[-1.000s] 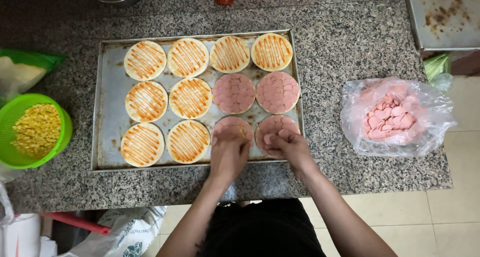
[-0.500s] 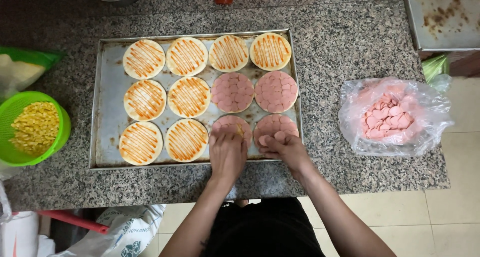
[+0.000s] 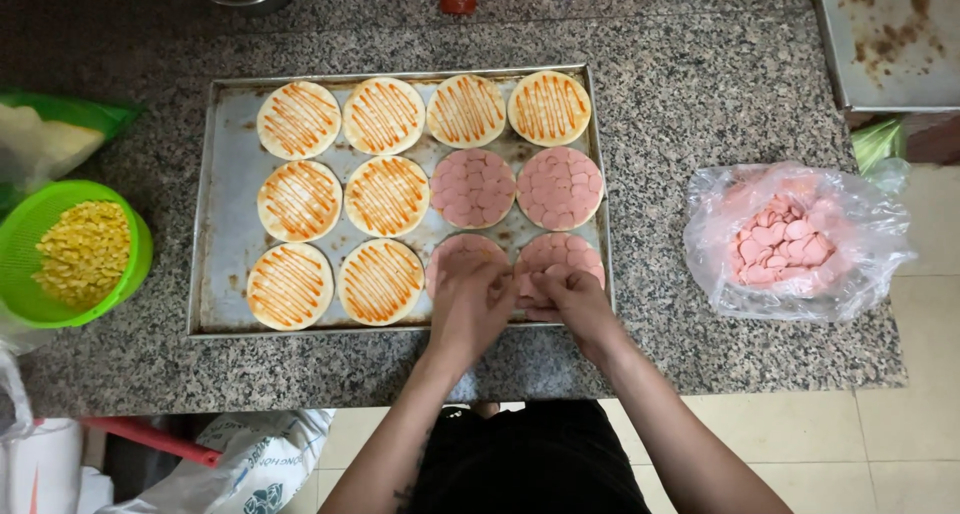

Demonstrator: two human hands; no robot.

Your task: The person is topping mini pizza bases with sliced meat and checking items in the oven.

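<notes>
A metal baking tray on the granite counter holds several small round pizza bases. Most are striped with orange sauce; the ones at the right are covered with pink sausage slices. My left hand rests on the front sausage-covered base, fingers curled over its near edge. My right hand lies on the neighbouring front right base, fingertips pressing slices there. Whether either hand pinches a slice is hidden.
A clear plastic bag of pink sausage slices lies to the right of the tray. A green colander of corn kernels stands at the left. A second, stained tray sits back right. Bottles and a metal bowl line the far edge.
Both hands stay on the two front right bases, with only small shifts of the fingers. The view has moved slightly.
</notes>
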